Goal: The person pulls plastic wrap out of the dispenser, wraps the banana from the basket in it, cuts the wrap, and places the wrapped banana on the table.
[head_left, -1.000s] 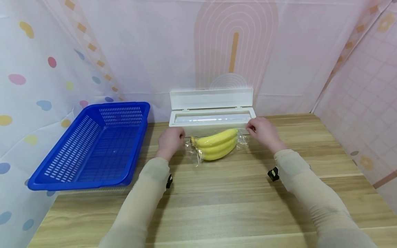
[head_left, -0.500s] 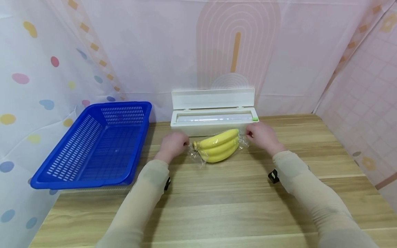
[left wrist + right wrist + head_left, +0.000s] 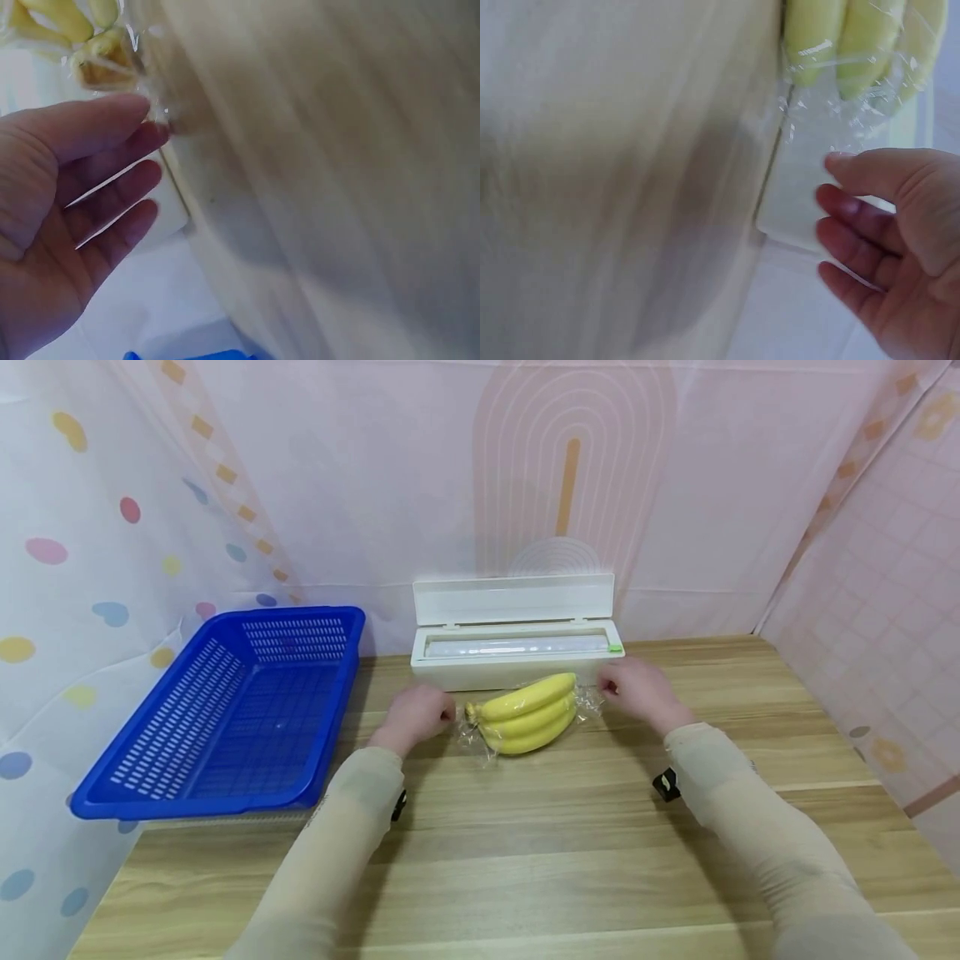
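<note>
A bunch of yellow bananas (image 3: 527,714) lies on the wooden table, covered in clear plastic wrap (image 3: 474,737) that is crumpled at both ends. My left hand (image 3: 416,714) is beside the stem end, its thumb and loosely bent fingers (image 3: 112,180) right at the wrap's edge. At the other end, my right hand (image 3: 637,689) has its thumb apart from its curved fingers (image 3: 855,244), close by the loose wrap. Behind the bananas stands a white plastic-wrap dispenser box (image 3: 487,675) with its lid raised, a roll of wrap (image 3: 517,647) inside and a green slider (image 3: 615,648) at its right end.
To the left is a blue plastic basket (image 3: 330,727) with slotted sides. Patterned cloth (image 3: 360,468) hangs behind the table and on both sides. The table's wooden surface (image 3: 510,860) runs forward between my sleeved forearms.
Both hands have drawn slightly back and outward from the wrap ends. The green slider has come into sight as my right hand lowered. The bananas have shifted slightly toward me.
</note>
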Demonstrator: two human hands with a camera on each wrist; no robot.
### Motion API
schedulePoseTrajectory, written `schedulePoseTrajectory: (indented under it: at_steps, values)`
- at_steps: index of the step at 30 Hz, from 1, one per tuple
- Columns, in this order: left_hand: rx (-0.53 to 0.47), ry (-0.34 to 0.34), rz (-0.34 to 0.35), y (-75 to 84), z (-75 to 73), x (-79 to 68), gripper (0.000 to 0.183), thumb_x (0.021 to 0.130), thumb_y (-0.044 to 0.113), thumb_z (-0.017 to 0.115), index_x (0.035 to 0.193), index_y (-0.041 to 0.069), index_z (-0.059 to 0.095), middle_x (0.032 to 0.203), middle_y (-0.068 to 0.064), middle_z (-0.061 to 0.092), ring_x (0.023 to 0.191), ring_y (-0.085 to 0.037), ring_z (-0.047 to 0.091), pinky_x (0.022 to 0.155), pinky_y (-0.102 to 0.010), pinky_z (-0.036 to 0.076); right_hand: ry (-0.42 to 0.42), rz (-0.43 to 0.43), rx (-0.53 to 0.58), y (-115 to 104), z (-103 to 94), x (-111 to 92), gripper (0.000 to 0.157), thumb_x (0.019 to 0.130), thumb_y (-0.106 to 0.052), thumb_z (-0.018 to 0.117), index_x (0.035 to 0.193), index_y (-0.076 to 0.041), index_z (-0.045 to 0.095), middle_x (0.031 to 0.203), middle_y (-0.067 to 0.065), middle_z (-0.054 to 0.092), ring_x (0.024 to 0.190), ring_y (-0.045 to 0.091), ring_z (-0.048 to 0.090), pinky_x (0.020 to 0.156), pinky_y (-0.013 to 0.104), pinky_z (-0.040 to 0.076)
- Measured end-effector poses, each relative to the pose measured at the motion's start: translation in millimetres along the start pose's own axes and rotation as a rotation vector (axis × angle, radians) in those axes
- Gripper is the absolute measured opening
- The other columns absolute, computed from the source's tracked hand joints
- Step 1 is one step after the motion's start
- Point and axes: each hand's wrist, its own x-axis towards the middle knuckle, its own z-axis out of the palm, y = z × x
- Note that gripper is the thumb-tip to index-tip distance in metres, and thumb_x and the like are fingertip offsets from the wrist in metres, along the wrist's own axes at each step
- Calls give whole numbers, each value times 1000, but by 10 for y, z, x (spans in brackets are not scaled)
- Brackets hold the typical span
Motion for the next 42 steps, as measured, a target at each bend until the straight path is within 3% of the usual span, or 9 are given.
schedulePoseTrajectory:
  at_steps: [3, 7, 13, 16, 20, 27, 31, 42]
  values:
    - [-50, -64, 16, -44, -61, -45, 6, 86, 9, 74, 89, 13, 77, 91, 0, 73, 87, -20, 66, 80, -39, 55, -56, 12, 9, 54, -84, -28, 4, 85, -1, 68, 87, -5, 69, 87, 8, 67, 85, 30, 62, 79, 47, 53]
    - [-109, -108, -11, -63, -209, -100, 15, 89, 6, 68, 100, 7, 77, 103, -7, 73, 100, -27, 66, 91, -43, 52, -89, 39, 18, 92, -258, -59, 8, 87, -5, 67, 93, -2, 72, 90, 12, 70, 86, 32, 65, 82, 49, 52]
    - [-210, 19, -40, 19, -415, -79, 22, 96, 12, 62, 114, 2, 72, 113, -13, 71, 108, -31, 64, 95, -46, 49, -66, 132, 136, -13, -472, -112, 13, 93, -15, 65, 97, -5, 73, 94, 9, 71, 86, 27, 64, 81, 48, 51]
    - [-279, 75, -33, 77, -436, -29, 26, 98, 14, 60, 118, 0, 70, 114, -14, 70, 107, -30, 64, 95, -45, 50, -59, 119, 217, -94, -487, -141, 13, 94, -16, 65, 96, -5, 72, 91, 6, 70, 82, 23, 62, 78, 45, 50]
    - [-368, 84, -17, 137, -392, 28, 27, 98, 13, 59, 120, -1, 68, 117, -16, 68, 108, -32, 63, 96, -46, 49, -71, 60, 298, -211, -433, -156, 11, 94, -16, 67, 93, -6, 72, 85, 2, 69, 77, 18, 60, 73, 40, 50]
    - [-497, 34, -14, 135, -217, 134, 32, 99, 15, 57, 125, -3, 63, 122, -19, 65, 114, -34, 59, 100, -48, 46, -111, 23, 403, -405, -285, -164, 10, 93, -15, 68, 93, -6, 71, 80, -1, 66, 73, 14, 57, 68, 35, 49]
    - [-515, 36, -8, 77, -118, 181, 30, 98, 12, 59, 121, -5, 64, 118, -20, 66, 111, -35, 61, 100, -47, 47, -143, 29, 432, -504, -213, -169, 10, 94, -15, 67, 94, -6, 70, 83, -1, 67, 74, 14, 57, 69, 33, 50]
    - [-677, -33, -124, -45, 56, 199, 32, 94, 11, 66, 123, -3, 64, 121, -19, 66, 112, -33, 62, 101, -44, 46, -90, 143, 434, -575, -119, -194, 19, 96, -20, 64, 105, -4, 70, 94, 5, 69, 85, 20, 62, 77, 38, 52]
